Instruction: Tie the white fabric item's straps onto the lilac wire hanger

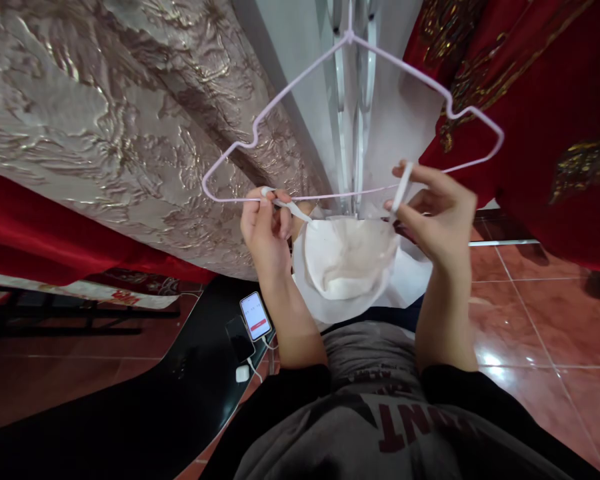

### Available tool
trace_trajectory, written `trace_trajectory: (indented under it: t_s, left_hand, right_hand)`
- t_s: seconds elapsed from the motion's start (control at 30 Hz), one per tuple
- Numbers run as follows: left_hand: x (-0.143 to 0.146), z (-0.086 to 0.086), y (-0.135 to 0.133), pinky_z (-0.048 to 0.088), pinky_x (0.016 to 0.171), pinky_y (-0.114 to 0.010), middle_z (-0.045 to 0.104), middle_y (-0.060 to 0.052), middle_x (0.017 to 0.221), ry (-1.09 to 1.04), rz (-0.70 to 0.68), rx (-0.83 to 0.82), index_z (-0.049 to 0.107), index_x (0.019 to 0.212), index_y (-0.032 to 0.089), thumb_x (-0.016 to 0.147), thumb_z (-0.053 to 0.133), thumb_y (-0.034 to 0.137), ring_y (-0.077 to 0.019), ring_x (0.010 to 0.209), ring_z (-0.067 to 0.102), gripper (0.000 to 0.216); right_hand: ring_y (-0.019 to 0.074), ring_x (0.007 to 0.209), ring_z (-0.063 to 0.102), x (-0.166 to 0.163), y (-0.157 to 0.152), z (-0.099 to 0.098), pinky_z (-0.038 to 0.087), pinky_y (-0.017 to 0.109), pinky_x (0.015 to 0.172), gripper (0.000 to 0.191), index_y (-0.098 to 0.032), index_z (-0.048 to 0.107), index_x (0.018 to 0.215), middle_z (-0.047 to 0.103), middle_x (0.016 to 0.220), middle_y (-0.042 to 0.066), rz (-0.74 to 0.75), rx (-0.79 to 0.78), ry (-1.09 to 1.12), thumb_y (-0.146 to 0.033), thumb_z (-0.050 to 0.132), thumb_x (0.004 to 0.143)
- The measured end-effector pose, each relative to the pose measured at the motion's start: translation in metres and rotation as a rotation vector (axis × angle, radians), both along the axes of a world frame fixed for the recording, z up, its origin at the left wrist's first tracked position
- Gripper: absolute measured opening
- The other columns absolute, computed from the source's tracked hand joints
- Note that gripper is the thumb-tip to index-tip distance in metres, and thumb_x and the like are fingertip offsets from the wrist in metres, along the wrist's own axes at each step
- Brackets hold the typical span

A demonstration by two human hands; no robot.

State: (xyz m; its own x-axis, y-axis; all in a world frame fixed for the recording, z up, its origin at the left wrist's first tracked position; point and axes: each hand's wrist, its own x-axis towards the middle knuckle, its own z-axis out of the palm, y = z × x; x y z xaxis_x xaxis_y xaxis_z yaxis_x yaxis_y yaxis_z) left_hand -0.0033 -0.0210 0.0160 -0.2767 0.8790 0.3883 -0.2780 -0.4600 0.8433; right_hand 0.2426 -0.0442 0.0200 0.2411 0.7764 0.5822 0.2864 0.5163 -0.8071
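Note:
A pale pink clothes hanger [300,83] hangs in front of me, its bottom bar level with both hands. Below it is a white cloth piece [347,257] with a rounded front and narrow straps; its exact kind is unclear. My left hand [269,227] pinches one white strap [300,212] right at the left part of the bar, fingers closed and touching the hanger. Between the thumb and fingers of my right hand [437,210], a second white strap [403,187] is stretched, just in front of the bar's right part.
Textured beige fabric [130,120] hangs at left, red fabric with gold decoration [530,100] at right. Metal rails [357,120] run behind the hanger. A black bench [180,380] holds a lit phone [255,316], a dark phone [240,338] and a white charger [242,373]. Red floor tiles [545,313] lie at right.

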Motion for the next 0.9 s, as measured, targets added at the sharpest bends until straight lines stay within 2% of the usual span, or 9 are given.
trace_trajectory:
  t_s: [0.13, 0.2, 0.27, 0.4, 0.47, 0.53, 0.67, 0.8, 0.9]
  left_hand:
    - [-0.005, -0.009, 0.004, 0.038, 0.054, -0.027, 0.076, -0.006, 0.105, 0.044, 0.159, 0.003, 0.07, 0.102, 0.024, 0.095, 0.077, 0.041, -0.0127, 0.064, 0.053, 0.02]
    - [-0.014, -0.018, 0.008, 0.043, 0.062, -0.027, 0.076, -0.007, 0.123, 0.028, 0.298, 0.068, 0.073, 0.115, 0.026, 0.096, 0.075, 0.032, -0.0173, 0.091, 0.066, 0.02]
    - [-0.027, -0.027, 0.013, 0.048, 0.072, -0.029, 0.074, -0.006, 0.133, 0.018, 0.434, 0.153, 0.073, 0.121, 0.028, 0.097, 0.07, 0.02, -0.0209, 0.115, 0.068, 0.025]
    - [-0.047, -0.031, 0.016, 0.052, 0.104, -0.037, 0.079, 0.0, 0.12, 0.106, 0.608, 0.353, 0.071, 0.095, 0.024, 0.093, 0.057, -0.002, -0.0191, 0.123, 0.069, 0.03]
    - [-0.048, -0.023, 0.013, 0.05, 0.112, -0.041, 0.081, 0.003, 0.119, 0.113, 0.632, 0.429, 0.067, 0.084, 0.023, 0.094, 0.056, -0.006, -0.0178, 0.121, 0.072, 0.032]
    - [-0.046, -0.009, 0.007, 0.05, 0.115, -0.043, 0.081, 0.004, 0.122, 0.096, 0.592, 0.442, 0.07, 0.084, 0.023, 0.096, 0.064, -0.001, -0.0183, 0.12, 0.073, 0.028]
    - [-0.044, 0.016, 0.005, 0.045, 0.126, -0.048, 0.08, -0.004, 0.131, 0.247, 0.429, 0.333, 0.081, 0.107, 0.021, 0.099, 0.076, 0.015, -0.0237, 0.135, 0.068, 0.011]
    - [-0.055, 0.012, 0.026, 0.044, 0.126, -0.054, 0.076, -0.006, 0.138, 0.39, 0.447, 0.393, 0.081, 0.125, 0.021, 0.106, 0.071, 0.017, -0.0273, 0.142, 0.063, 0.022]
    - [-0.061, 0.003, 0.04, 0.046, 0.123, -0.057, 0.078, -0.002, 0.135, 0.393, 0.451, 0.401, 0.085, 0.108, 0.022, 0.105, 0.062, 0.006, -0.0269, 0.139, 0.066, 0.028]
  right_hand:
    - [0.0063, 0.054, 0.043, -0.003, 0.003, -0.012, 0.044, 0.03, 0.051, 0.047, -0.032, 0.077, 0.125, 0.077, 0.123, 0.002, 0.031, -0.026, -0.089, -0.042, 0.09, 0.081]
    - [0.0064, 0.055, 0.042, 0.0, 0.003, -0.014, 0.042, 0.03, 0.05, 0.047, -0.033, 0.076, 0.127, 0.075, 0.118, 0.002, 0.005, 0.015, -0.067, -0.042, 0.089, 0.083]
    - [0.0068, 0.055, 0.043, 0.003, 0.002, -0.013, 0.04, 0.029, 0.049, 0.048, -0.033, 0.074, 0.13, 0.073, 0.117, 0.002, -0.024, 0.034, -0.039, -0.044, 0.087, 0.084]
    - [0.0083, 0.058, 0.045, 0.004, -0.003, -0.01, 0.039, 0.029, 0.048, 0.048, -0.034, 0.072, 0.131, 0.072, 0.117, 0.003, -0.012, 0.001, -0.036, -0.046, 0.084, 0.087]
    - [0.0078, 0.058, 0.045, 0.002, -0.004, -0.008, 0.038, 0.029, 0.049, 0.048, -0.033, 0.073, 0.13, 0.072, 0.116, 0.003, 0.006, -0.014, -0.031, -0.046, 0.085, 0.086]
    - [0.0073, 0.057, 0.043, -0.001, -0.005, -0.006, 0.036, 0.028, 0.048, 0.047, -0.032, 0.073, 0.128, 0.073, 0.116, 0.003, 0.009, -0.024, -0.021, -0.046, 0.085, 0.085]
    - [0.0071, 0.057, 0.044, -0.006, -0.007, -0.006, 0.036, 0.029, 0.049, 0.046, -0.033, 0.073, 0.127, 0.073, 0.119, 0.002, 0.033, -0.04, -0.03, -0.048, 0.085, 0.085]
    - [0.0058, 0.056, 0.042, -0.007, -0.008, -0.005, 0.035, 0.028, 0.048, 0.05, -0.033, 0.072, 0.13, 0.072, 0.121, 0.002, 0.1, -0.087, -0.051, -0.047, 0.086, 0.084]
    - [0.0058, 0.056, 0.039, -0.003, -0.007, -0.005, 0.035, 0.028, 0.048, 0.05, -0.033, 0.071, 0.131, 0.073, 0.119, 0.003, 0.078, -0.082, -0.064, -0.049, 0.085, 0.085]
